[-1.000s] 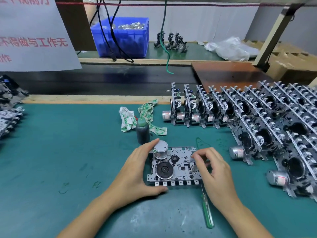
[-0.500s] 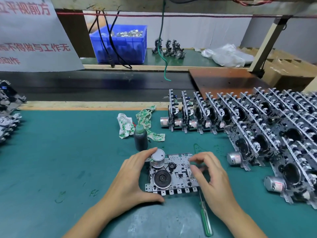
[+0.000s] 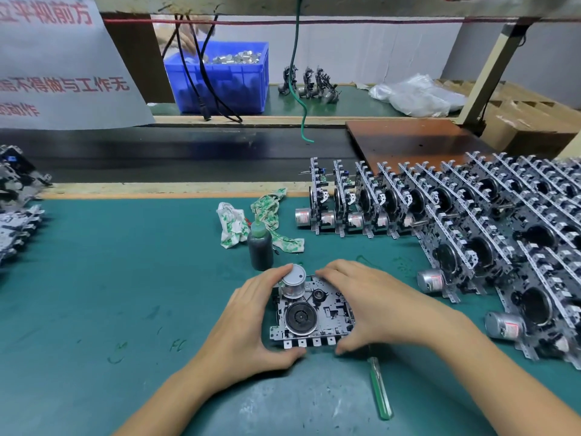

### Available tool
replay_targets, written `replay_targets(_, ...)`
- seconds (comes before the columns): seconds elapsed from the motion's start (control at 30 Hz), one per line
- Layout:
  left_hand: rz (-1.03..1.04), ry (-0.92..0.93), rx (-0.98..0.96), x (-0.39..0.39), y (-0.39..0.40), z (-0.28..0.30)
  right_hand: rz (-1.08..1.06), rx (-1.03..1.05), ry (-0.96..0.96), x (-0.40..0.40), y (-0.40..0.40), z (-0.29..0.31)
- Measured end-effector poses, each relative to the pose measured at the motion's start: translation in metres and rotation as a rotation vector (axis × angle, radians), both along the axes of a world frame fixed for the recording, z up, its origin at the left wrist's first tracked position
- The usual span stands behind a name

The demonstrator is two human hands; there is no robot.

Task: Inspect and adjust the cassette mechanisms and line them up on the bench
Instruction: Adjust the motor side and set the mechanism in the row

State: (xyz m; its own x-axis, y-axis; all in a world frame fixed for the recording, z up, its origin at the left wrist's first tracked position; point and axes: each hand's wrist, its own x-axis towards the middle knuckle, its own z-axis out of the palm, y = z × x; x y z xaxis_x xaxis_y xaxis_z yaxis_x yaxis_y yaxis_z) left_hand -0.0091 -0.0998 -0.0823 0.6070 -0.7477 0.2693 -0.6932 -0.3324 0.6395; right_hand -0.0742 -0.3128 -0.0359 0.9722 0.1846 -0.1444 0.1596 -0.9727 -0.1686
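Cassette mech [image 3: 311, 313] lies flat on green mat, near edge, w/ left hand [image 3: 251, 322] & right hand [image 3: 371, 306] curled round its two ends, thumbs under front edge; recommend lifting level, avoiding motor [image 3: 294, 280], standing it beside row of upright mechs [image 3: 377, 202].

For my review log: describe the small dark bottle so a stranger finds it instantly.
On the green bench mat, look just beyond the cassette mechanism held in both hands. The dark bottle stands upright beside a crumpled printed cloth, the only green-capped container there.
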Motion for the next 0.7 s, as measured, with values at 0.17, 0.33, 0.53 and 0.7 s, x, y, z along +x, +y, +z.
replay_targets(0.17,0.017,0.028,-0.071,0.003,-0.001,-0.005,0.026,-0.104,-0.115,0.004,0.003,0.005)
replay_targets(0.33,-0.017,0.556,-0.394,0.007,-0.006,0.004,-0.135,0.423,-0.081,-0.002,-0.001,0.025)
replay_targets(0.53,-0.064,1.320,-0.482,0.008,-0.026,0.017,-0.062,1.586,0.414,-0.015,0.028,0.011)
replay_targets(0.7,-0.267,1.639,-0.622,0.004,-0.028,0.011,-0.094,1.704,0.542,-0.014,0.037,-0.012)
